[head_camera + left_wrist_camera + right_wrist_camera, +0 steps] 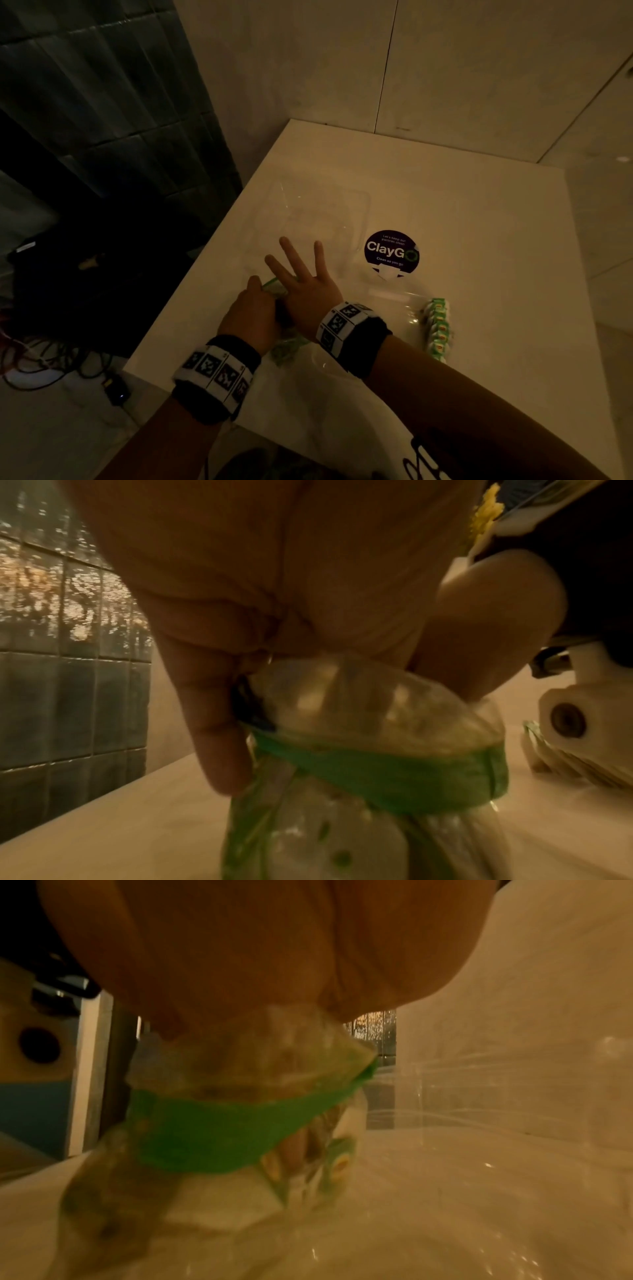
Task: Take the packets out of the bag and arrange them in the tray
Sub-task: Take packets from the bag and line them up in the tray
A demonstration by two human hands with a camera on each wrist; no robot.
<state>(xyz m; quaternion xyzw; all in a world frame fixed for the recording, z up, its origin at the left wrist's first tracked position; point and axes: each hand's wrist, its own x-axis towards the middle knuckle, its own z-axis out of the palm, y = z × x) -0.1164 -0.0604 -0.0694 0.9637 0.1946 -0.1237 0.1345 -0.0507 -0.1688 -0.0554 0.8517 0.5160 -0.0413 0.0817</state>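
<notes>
Both hands at the green-rimmed mouth of the clear bag (274, 286), near the table's (479, 240) left front edge. Left hand (251, 313) curled, gripping the rim. Right hand (303, 274) pinches the rim with thumb and forefinger; other three fingers spread straight. Clear tray (363, 209) just behind the hands. Row of packets (438, 325) on the table right of the right wrist. More packets inside the bag.

- A white table (479, 212) carries everything.
- A clear plastic tray (356, 212) rests on it just beyond the right hand (308, 287).
- A round purple ClayGo sticker (391, 254) lies right of that hand's fingers.
- A row of green-and-white packets (438, 327) lies right of the right wrist.
- A clear bag with a green strip (274, 284) lies under both hands.
</notes>
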